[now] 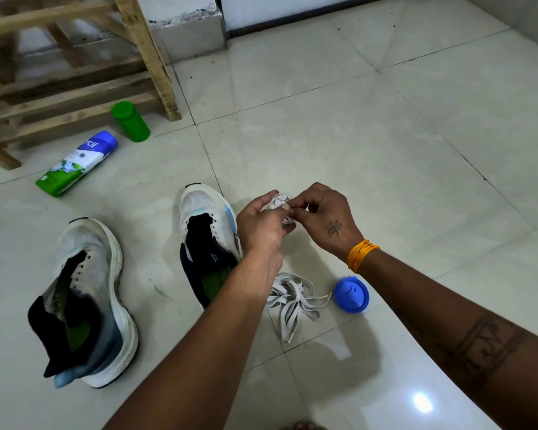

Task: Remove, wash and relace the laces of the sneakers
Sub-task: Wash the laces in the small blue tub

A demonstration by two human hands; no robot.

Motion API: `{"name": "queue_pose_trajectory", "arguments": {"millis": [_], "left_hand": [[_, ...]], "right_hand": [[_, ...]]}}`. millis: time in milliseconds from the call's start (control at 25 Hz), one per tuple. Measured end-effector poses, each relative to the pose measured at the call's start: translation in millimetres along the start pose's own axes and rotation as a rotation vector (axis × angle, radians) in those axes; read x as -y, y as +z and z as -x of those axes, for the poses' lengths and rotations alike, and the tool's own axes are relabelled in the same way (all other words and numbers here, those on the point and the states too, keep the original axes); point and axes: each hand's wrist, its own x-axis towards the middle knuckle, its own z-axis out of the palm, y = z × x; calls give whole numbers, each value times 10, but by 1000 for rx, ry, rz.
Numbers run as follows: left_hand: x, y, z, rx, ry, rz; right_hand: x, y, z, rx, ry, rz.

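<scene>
Two white and blue sneakers stand on the tiled floor with no laces in their eyelets: the left sneaker [87, 302] and the right sneaker [207, 240]. A bundled white lace [280, 204] is held above the floor between both hands. My left hand [261, 221] grips it from the left and my right hand [323, 218] pinches it from the right. A second white lace [292, 297] lies in a loose heap on the floor below my hands, next to the right sneaker.
A blue round lid [351, 294] lies right of the loose lace. A detergent bottle [76, 162] lies on its side at the back left, a green container [131, 121] upright behind it. A wooden rack [75, 66] fills the far left corner.
</scene>
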Motion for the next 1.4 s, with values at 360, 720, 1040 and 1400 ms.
{"name": "queue_pose_trajectory", "arguments": {"millis": [360,720,1040,1400], "left_hand": [[-99,77,-272,-250,90,-23],[85,76,-347,-251,38,-38],[113,38,-297,-228,-48,41],[89,29,-28,-24,-114,24]], "right_hand": [[-407,78,-144,-73,267,181],[-406,325,-524,182,206,618],[-215,111,-447,172,201,62],[-131,-70,-95,135,44,124]]}}
